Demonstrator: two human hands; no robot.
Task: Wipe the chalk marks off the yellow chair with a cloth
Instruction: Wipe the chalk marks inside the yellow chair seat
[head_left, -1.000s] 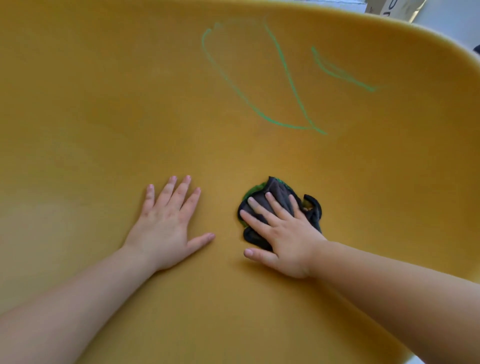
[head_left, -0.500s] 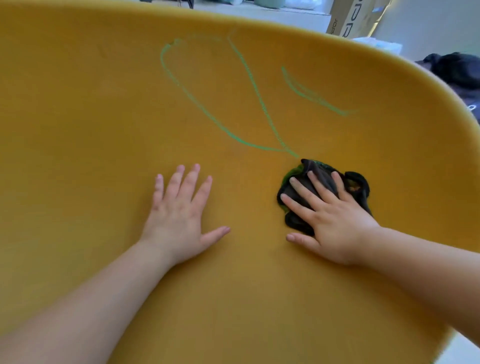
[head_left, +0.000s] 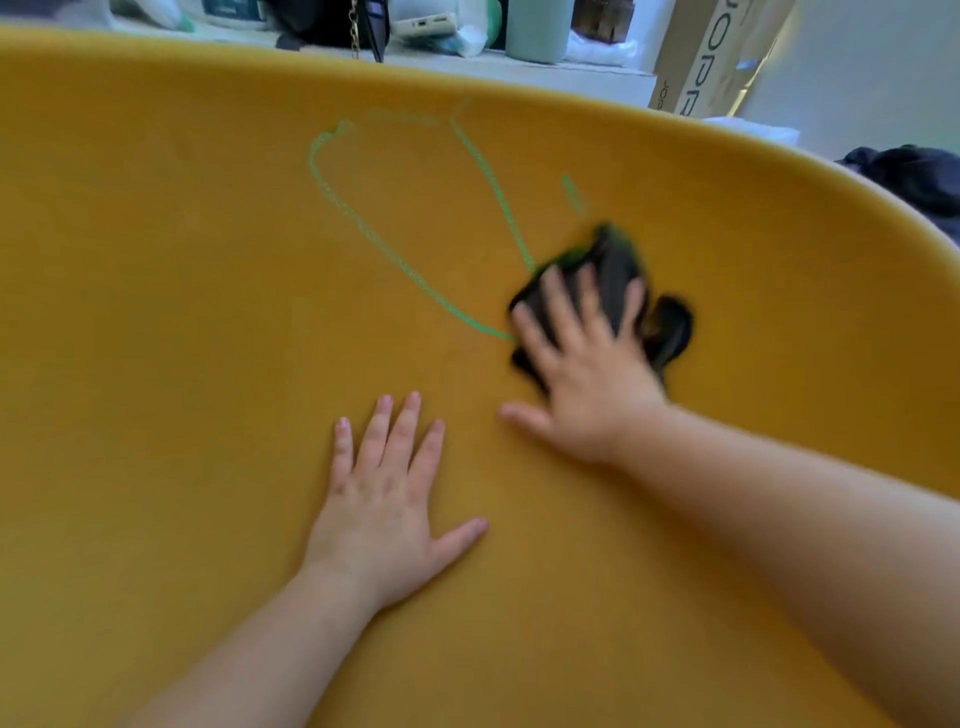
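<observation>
The yellow chair (head_left: 182, 338) fills the view, its curved back rising ahead of me. Green chalk marks (head_left: 363, 234) form a loop on the back, with a short stroke (head_left: 573, 192) to the right. My right hand (head_left: 582, 374) presses a crumpled dark cloth (head_left: 621, 270) flat against the chair at the loop's lower right end; both are blurred. The cloth shows green smears along its top edge. My left hand (head_left: 384, 499) lies flat on the seat with fingers spread, holding nothing.
Beyond the chair's top rim (head_left: 467, 88) is a white shelf with a pale green cup (head_left: 537, 28), a dark bag with a chain (head_left: 332, 21) and small items. A cardboard box (head_left: 706, 57) stands at the upper right, a dark bundle (head_left: 914, 176) at the right edge.
My right hand has slid the cloth up and to the right onto the chalk loop's lower end. The long right-hand stroke is now mostly gone. My left hand stayed planted.
</observation>
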